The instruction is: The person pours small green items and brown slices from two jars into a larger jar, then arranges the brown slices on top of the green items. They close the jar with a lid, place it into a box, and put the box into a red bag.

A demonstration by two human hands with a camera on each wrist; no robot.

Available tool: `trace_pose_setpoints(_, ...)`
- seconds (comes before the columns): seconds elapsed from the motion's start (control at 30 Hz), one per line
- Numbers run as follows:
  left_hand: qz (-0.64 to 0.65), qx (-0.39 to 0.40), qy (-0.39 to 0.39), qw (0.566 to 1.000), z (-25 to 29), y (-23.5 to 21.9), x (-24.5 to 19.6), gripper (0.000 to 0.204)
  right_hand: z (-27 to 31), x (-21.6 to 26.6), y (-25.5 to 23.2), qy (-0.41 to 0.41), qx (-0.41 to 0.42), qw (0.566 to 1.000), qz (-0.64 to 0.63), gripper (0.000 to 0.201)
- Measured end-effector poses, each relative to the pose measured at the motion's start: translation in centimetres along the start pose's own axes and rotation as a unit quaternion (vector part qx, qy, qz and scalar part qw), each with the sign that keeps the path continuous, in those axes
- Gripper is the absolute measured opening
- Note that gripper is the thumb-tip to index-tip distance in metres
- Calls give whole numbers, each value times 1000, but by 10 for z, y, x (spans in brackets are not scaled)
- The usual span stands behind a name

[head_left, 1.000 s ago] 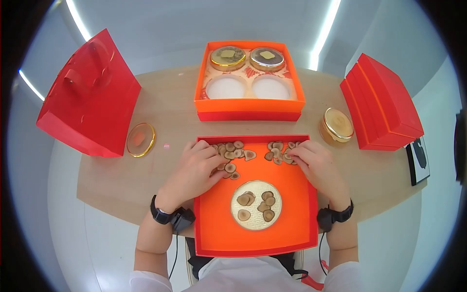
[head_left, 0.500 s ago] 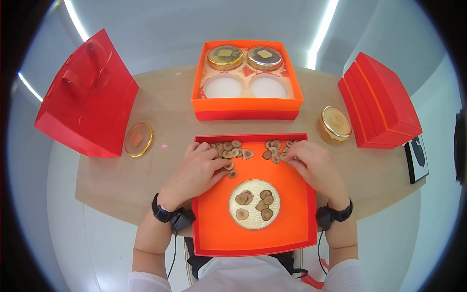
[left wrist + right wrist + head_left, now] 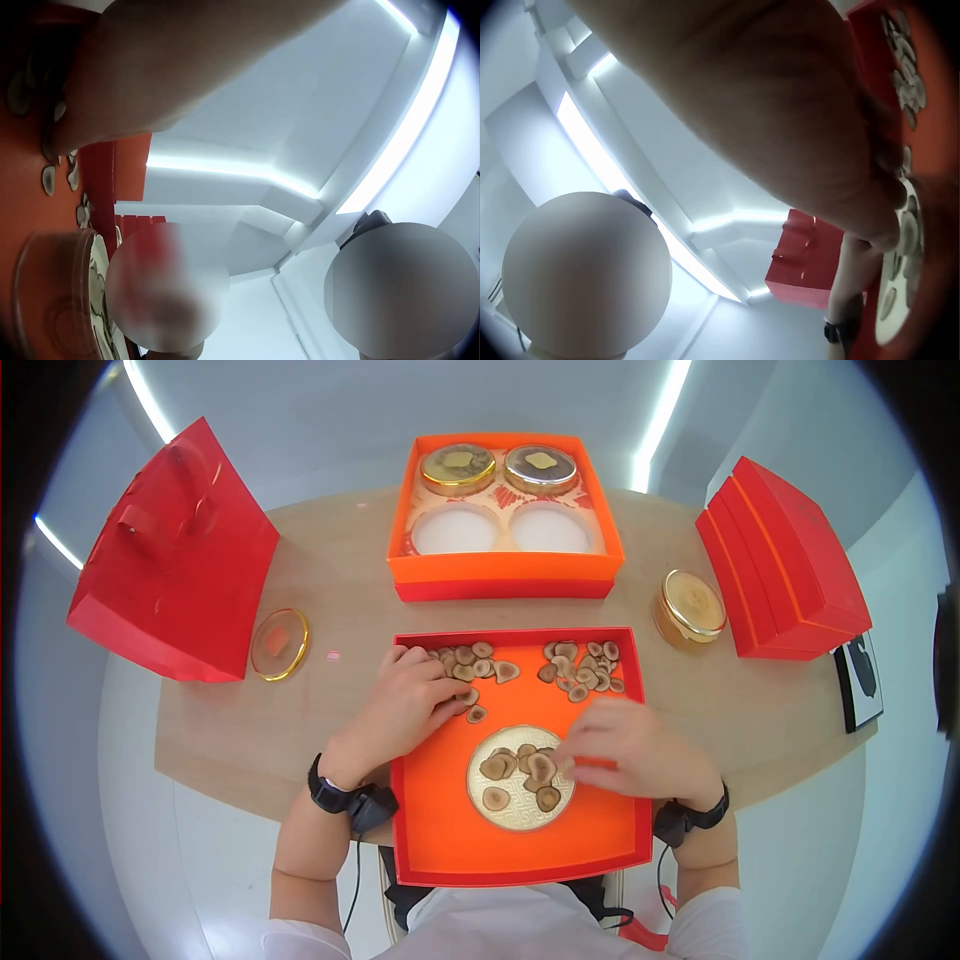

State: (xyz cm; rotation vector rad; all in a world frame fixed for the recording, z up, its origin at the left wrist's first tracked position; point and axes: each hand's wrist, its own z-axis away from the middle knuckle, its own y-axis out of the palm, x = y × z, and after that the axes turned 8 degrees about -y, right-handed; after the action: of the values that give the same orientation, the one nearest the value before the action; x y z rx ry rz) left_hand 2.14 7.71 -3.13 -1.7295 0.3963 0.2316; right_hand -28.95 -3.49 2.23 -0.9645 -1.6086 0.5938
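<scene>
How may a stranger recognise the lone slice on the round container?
In the head view, find the orange tray, bottom centre. Inside stands a round container with a gold patterned top. The slice lies at its lower left, touching no other slice.

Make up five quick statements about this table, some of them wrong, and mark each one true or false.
1. The left hand is at the far-left pile of brown slices. True.
2. The gold disc sits outside the red-walled tray. False: it is inside.
3. The red bag stands on the person's right. False: it stands on the left.
4. The far orange box holds two round containers. True.
5. The right hand is at the right side of the disc. True.
</scene>
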Motion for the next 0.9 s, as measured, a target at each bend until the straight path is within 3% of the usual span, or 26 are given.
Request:
trace_pose_setpoints(0.2,33,-60,7,998,-4,2,1,10,5,-38,3,96,-80,966,225,24)
trace_pose_setpoints(0.33,83,-63,-21,994,-1,-19,-15,9,7,-39,0,115,-54,968,216,26)
trace_pose_setpoints(0.53,206,47,35,977,12,-34,-45,9,11,-50,7,93,-42,972,214,23)
trace_pose_setpoints(0.63,162,92,91,978,14,-26,-48,14,8,-52,8,96,-39,971,217,19)
trace_pose_setpoints(0.9,150,104,91,979,13,-22,-47,21,7,-54,9,88,-50,970,221,12)
